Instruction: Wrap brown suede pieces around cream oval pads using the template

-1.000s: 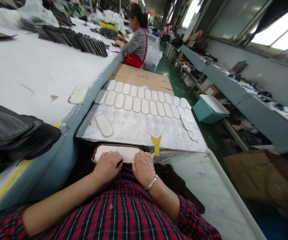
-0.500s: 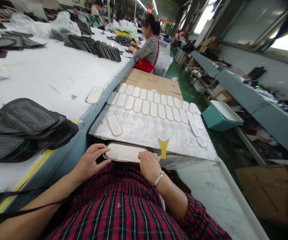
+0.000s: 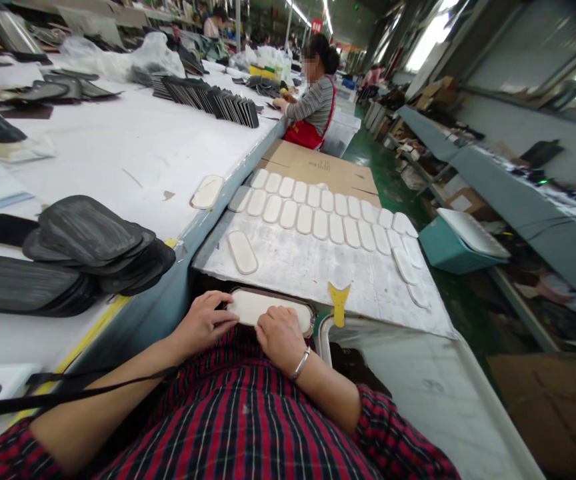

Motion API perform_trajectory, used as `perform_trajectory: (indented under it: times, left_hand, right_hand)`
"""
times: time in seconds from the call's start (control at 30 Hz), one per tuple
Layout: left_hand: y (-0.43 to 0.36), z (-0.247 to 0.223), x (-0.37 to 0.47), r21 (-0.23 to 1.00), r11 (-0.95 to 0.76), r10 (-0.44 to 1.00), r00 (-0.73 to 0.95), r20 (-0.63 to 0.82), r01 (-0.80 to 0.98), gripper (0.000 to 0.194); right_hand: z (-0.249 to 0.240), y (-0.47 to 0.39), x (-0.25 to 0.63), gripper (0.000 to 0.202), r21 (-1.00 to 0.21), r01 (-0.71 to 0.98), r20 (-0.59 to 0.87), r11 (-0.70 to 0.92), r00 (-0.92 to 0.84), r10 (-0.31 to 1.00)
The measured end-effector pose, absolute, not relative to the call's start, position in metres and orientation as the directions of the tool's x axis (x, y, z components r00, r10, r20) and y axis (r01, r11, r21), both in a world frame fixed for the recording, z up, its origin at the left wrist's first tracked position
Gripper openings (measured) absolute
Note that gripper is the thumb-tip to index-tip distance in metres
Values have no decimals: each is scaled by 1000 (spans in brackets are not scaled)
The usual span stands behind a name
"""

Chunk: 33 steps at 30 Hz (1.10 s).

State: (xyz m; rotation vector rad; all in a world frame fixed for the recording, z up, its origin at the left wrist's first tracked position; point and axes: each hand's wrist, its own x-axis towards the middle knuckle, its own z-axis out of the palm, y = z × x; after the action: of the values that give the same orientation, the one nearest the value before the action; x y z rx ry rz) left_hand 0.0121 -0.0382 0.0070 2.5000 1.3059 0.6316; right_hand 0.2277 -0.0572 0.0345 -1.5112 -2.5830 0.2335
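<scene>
A long white pad (image 3: pixel 248 305) with rounded ends and a dark brown edge lies crosswise just above my lap. My left hand (image 3: pixel 207 320) grips its left end, fingers at the far edge and thumb at the near edge. Curled fingers of my right hand (image 3: pixel 284 339) press on the pad's white face near its middle. The pad's right end sticks out past that hand, and its underside is hidden. Just right of the pad, a yellow fork-ended piece (image 3: pixel 339 304) stands at the edge of the pale board (image 3: pixel 301 277).
Rows of white rounded pieces (image 3: pixel 304 219) lie on the board, with one loose piece (image 3: pixel 242 253) nearer me. Black rounded pieces (image 3: pixel 88 230) are stacked on the left table. A translucent bin (image 3: pixel 418 380) stands at right. Farther off, a person (image 3: pixel 313 100) works at the table.
My right hand has slid left along the pad from its right end to near its middle. My left hand keeps its hold. The whole view has shifted slightly.
</scene>
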Motion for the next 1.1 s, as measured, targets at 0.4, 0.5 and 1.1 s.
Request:
perform_trajectory:
  times: [0.4,0.5,1.1]
  left_hand:
    - [-47,8,36,444,-419,903,314,293,792,57]
    - [-46,11,36,293,-522,846,441,300,801,66]
    - [16,18,102,265,-641,645,692,-322,721,85]
  right_hand:
    - [50,-54,223,19,-222,913,59,342,-338,939]
    - [45,-73,258,17,-415,873,126,256,-223,967]
    - [-21,-94,269,52,-799,29,-601,-601,-38,798]
